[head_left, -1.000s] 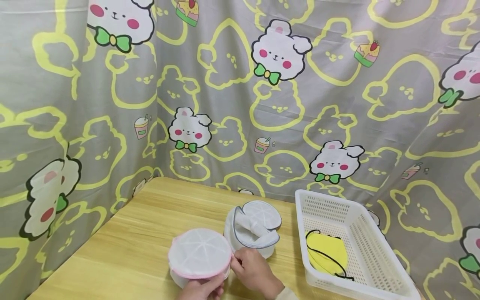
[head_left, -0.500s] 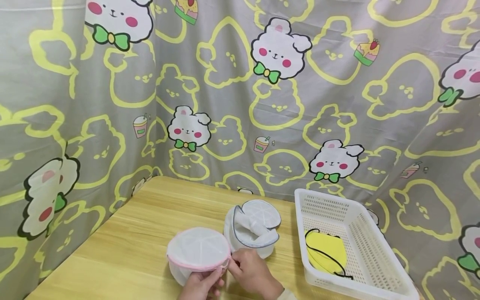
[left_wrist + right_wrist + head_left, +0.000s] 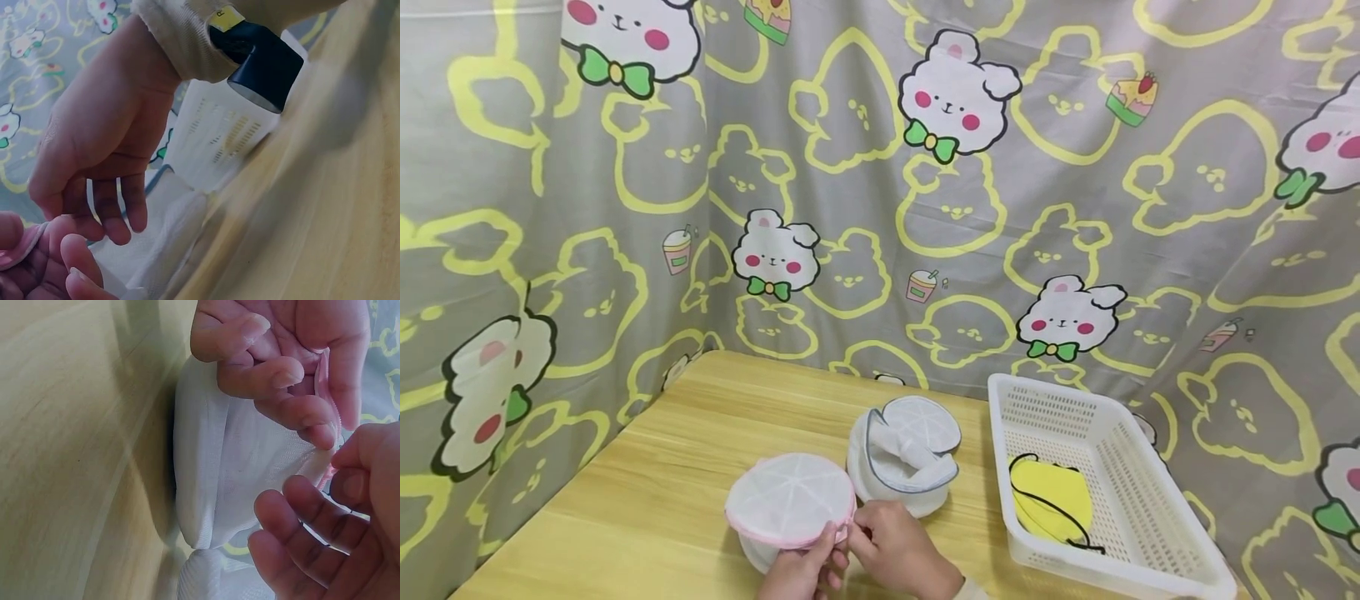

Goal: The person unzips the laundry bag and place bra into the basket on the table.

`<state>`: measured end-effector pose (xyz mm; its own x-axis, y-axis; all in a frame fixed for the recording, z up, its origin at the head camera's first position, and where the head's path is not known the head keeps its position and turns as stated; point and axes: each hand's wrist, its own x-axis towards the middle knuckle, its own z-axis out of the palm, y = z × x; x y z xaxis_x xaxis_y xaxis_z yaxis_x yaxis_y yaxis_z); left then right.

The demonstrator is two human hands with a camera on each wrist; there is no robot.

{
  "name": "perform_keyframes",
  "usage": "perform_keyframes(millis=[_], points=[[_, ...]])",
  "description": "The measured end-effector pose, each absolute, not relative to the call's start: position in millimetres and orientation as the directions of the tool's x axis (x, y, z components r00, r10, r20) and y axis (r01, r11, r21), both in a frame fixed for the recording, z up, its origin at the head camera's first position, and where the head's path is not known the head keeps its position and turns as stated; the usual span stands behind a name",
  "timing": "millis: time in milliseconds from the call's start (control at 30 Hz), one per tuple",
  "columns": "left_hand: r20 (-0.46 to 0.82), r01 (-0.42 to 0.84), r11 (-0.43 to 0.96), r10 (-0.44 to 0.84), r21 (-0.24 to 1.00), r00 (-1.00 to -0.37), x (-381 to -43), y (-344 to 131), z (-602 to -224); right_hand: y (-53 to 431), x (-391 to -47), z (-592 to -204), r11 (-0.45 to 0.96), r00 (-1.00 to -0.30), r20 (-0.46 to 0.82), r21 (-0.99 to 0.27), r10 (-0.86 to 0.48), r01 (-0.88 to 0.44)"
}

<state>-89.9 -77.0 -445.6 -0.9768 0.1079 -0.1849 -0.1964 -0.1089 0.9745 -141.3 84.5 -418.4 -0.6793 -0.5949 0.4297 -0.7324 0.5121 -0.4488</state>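
Note:
A round white mesh laundry bag [image 3: 790, 498] with a pink zip around its top stands near the table's front. My left hand [image 3: 801, 571] grips its near rim, thumb on top and fingers underneath. Beside it, my right hand [image 3: 898, 546] pinches the pink zip edge at the bag's right side between thumb and forefinger. In the right wrist view the pink zip [image 3: 328, 394] runs under my left thumb to my right fingertips. Just behind is a second white mesh laundry bag [image 3: 898, 467] with grey-blue trim, its lid folded back and white mesh inside.
A white plastic basket [image 3: 1101, 400] stands at the right of the wooden table [image 3: 647, 467]. Inside it lies a yellow pouch [image 3: 1052, 504] with a black cord. A patterned grey curtain [image 3: 850, 192] hangs behind and on both sides.
My right hand has shifted slightly left along the pink zip, its fingertips now close to my left thumb. The pink-trimmed bag has turned and moved a little left. The grey-trimmed bag stays put.

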Motion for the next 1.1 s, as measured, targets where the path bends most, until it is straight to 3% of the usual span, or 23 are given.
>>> perform_keyframes(millis=[200, 500, 1100], points=[[-0.207, -0.226, -0.187, 0.118, 0.956, -0.971, -87, -78, -448, 85, -140, -423, 0.504, -0.678, 0.417, -0.458, -0.606, -0.732], [-0.112, -0.126, -0.081, 0.163, 0.989, -0.980, -92, -80, -440, 88, -152, -421, 0.534, -0.675, 0.490, -0.414, -0.552, -0.737], [-0.148, -0.153, -0.024, 0.142, 0.988, -0.979, -87, -86, -438, 88, -155, -427, 0.528, -0.673, 0.503, -0.419, -0.542, -0.739]])
